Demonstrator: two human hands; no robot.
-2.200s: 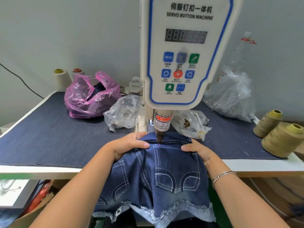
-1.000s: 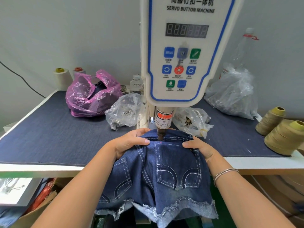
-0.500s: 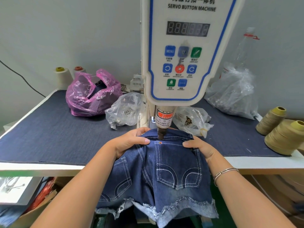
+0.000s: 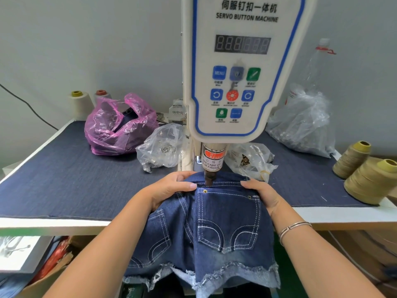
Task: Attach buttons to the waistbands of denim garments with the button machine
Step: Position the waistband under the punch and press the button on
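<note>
1. The denim shorts [image 4: 225,222] hang over the front edge of the table [image 4: 64,183], their waistband [image 4: 223,183] under the punch [image 4: 209,178] of the button machine [image 4: 242,67].
2. The left hand [image 4: 169,188] lies on the waistband left of the punch, thumb stretched flat along the seam; its fingers curl over the far edge, apparently gripping the cloth, though they are hidden.
3. The right hand [image 4: 261,193] presses the band just right of the punch, fingers curved over the fabric.
4. Denim is soft and light but thick at the seams, so it probably needs tension from both sides.
5. Holds likely belong on the band, fingertips clear of the punch.
</note>
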